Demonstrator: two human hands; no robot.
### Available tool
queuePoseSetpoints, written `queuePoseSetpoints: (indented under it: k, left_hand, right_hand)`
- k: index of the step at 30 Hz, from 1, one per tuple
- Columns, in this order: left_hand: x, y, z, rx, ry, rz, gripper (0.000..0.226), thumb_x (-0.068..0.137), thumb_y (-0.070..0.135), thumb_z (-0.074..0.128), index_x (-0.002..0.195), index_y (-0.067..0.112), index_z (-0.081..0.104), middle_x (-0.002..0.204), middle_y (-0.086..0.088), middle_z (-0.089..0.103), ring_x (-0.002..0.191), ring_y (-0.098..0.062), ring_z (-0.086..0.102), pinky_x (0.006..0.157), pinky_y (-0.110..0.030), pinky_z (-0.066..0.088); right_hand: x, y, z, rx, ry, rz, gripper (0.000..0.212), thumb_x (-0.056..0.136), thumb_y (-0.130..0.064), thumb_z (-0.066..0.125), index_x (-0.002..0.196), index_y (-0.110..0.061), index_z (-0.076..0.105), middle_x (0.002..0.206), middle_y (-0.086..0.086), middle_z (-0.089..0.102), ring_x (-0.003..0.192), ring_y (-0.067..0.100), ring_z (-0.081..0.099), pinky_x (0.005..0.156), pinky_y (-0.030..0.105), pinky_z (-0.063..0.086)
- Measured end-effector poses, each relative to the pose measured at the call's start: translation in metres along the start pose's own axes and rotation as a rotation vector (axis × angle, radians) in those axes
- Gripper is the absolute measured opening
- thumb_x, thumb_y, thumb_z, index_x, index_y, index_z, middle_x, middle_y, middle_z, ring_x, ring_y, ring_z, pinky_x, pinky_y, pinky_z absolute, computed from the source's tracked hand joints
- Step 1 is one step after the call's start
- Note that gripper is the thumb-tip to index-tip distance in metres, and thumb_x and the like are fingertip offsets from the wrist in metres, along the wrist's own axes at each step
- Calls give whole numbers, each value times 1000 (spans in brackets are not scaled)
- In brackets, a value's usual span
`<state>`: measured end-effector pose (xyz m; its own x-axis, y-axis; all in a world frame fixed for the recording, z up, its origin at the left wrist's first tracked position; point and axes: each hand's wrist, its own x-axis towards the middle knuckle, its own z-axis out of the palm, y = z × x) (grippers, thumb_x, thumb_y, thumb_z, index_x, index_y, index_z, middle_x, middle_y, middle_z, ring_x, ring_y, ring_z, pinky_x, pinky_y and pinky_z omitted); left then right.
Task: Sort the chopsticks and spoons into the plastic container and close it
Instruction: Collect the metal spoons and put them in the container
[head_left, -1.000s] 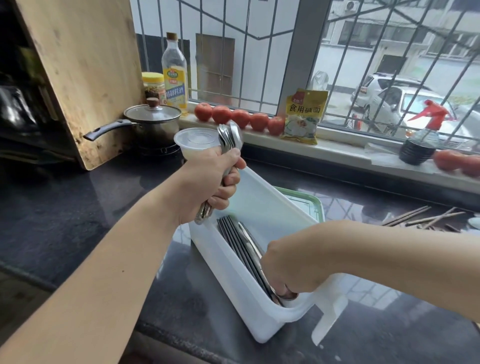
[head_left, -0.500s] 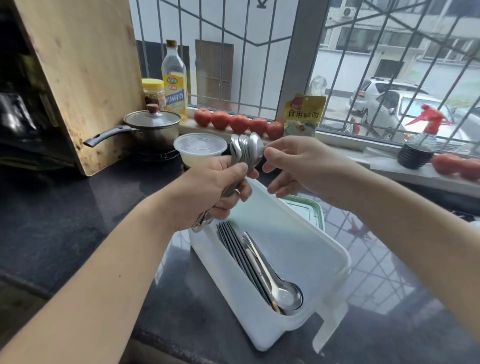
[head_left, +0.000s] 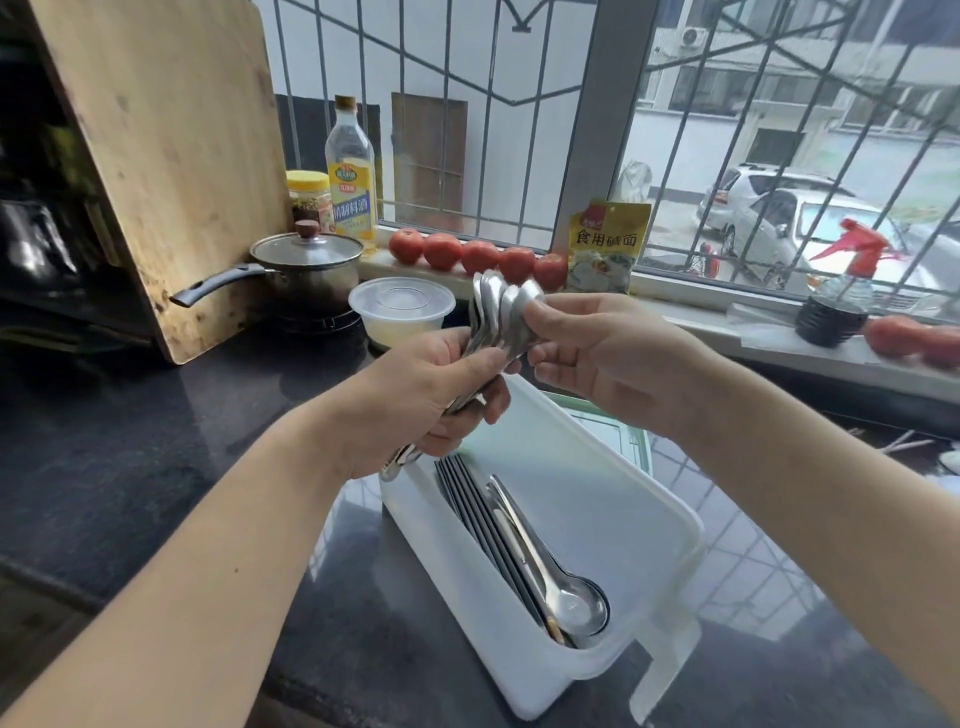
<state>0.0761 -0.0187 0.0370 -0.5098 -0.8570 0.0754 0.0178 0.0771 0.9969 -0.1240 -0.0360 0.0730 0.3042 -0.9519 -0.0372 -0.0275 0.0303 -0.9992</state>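
My left hand (head_left: 426, 395) grips a bundle of several steel spoons (head_left: 496, 312) by their handles, bowls up, above the far end of the white plastic container (head_left: 639, 525). My right hand (head_left: 597, 358) pinches the bowl of the rightmost spoon in that bundle. Inside the container, dark metal chopsticks (head_left: 478, 514) lie along the left wall with steel spoons (head_left: 566, 592) beside them, bowls toward me. The green-rimmed lid (head_left: 631, 436) lies on the counter behind the container. More chopsticks (head_left: 904, 441) lie on the counter at far right, mostly hidden by my right arm.
A lidded pot (head_left: 306, 265) and a clear plastic tub (head_left: 400, 312) stand beyond the container. A wooden cutting board (head_left: 166, 156) leans at the left. Tomatoes (head_left: 478, 254), a bottle (head_left: 350, 171), a yellow packet (head_left: 605, 244) and a spray bottle (head_left: 836, 306) line the windowsill.
My right hand left the container, where it had laid a spoon, rose to the bundle in my left hand and now pinches the rightmost spoon's bowl. The bundle sits slightly further right.
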Motion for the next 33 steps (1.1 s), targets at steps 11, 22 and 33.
queuePoseSetpoints:
  k: [11,22,33]
  left_hand:
    - [-2,4,0,-161,143,-10,17,111,27,37,105,11,42,80,-20,67,40,-24,46,36,-23,33]
    - [-2,0,1,-48,-12,-23,23,105,30,46,101,7,49,69,-9,50,38,-14,31,40,-25,17]
    - [10,-2,5,-266,532,43,29,112,30,35,86,19,40,61,2,34,46,-12,33,40,-23,35]
  right_hand:
    - [-10,2,-15,198,38,74,14,96,-14,62,106,-4,67,79,4,65,60,9,58,65,22,51]
    - [-8,-2,-23,236,-31,40,11,97,-7,60,100,-9,70,79,3,64,62,9,56,57,19,52]
    - [-41,-4,-51,157,-255,-285,7,91,-10,62,93,-4,64,85,7,60,60,13,47,57,22,43]
